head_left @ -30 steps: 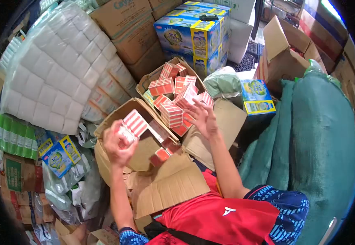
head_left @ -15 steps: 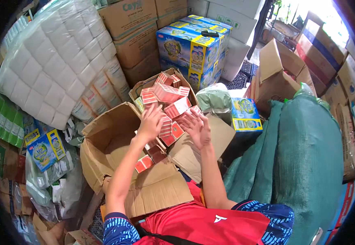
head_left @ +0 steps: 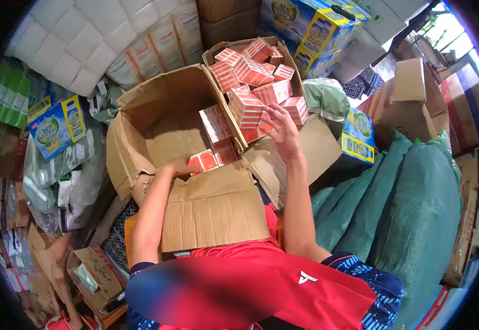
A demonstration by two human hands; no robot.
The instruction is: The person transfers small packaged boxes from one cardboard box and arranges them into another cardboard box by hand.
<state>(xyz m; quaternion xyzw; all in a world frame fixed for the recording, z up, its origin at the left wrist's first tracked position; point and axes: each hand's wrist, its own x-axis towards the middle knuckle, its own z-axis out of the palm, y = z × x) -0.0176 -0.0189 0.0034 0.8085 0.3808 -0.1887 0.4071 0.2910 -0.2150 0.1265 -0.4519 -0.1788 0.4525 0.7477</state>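
Observation:
My left hand (head_left: 181, 166) reaches down into the near open carton (head_left: 157, 82), beside small red-and-white boxes (head_left: 216, 127) stacked along its right side; its fingers are mostly hidden by the carton's flap. A red box (head_left: 203, 160) lies right by those fingertips. Over the right edge of the far carton (head_left: 300, 71), my right hand (head_left: 281, 127) is raised with fingers spread, holding nothing. Its fingertips are near a striped box (head_left: 246, 107) in a loose heap of similar striped boxes (head_left: 254, 71) that fills the far carton.
Green woven sacks (head_left: 421, 220) stand at the right. Blue-and-yellow cartons (head_left: 300, 27) are stacked behind. Wrapped white packs (head_left: 91, 38) lie at the upper left, above a blue box (head_left: 52, 129) on plastic bags. Another open carton (head_left: 399, 110) is at the upper right.
My left hand has moved from the heap in the far carton down into the near carton. My right hand stays by the heap, fingers spread. The view has shifted downward.

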